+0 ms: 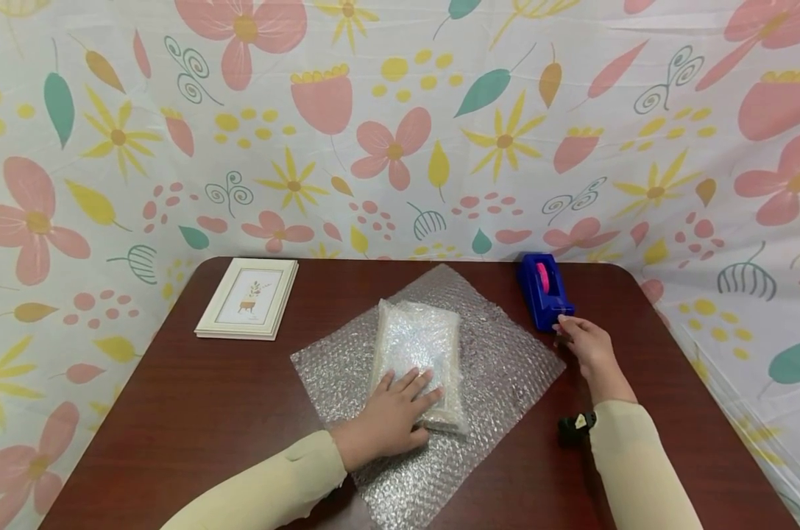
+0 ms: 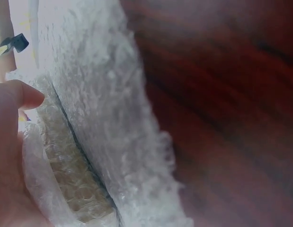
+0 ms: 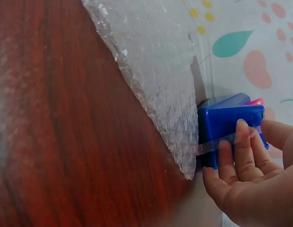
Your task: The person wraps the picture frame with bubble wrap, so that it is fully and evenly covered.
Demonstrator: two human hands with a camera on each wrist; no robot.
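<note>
A bubble-wrapped package [image 1: 418,335] lies on a larger sheet of bubble wrap [image 1: 505,353]; its layered side edge also shows in the left wrist view. My left hand [image 1: 396,416] rests on the lower part of the package, fingers spread. At the back right stands a blue tape dispenser [image 1: 541,291] with a pink core. Right at its front end, my right hand [image 1: 588,350] pinches a strip of clear tape [image 3: 217,143] between thumb and fingers. In the right wrist view that strip stretches across the front of the dispenser.
A cream picture frame [image 1: 249,299] with a small plant print lies at the back left of the dark wooden table [image 1: 194,412]. Behind the table hangs a flower-patterned cloth [image 1: 400,147]. A black wrist camera [image 1: 575,427] sits at my right sleeve.
</note>
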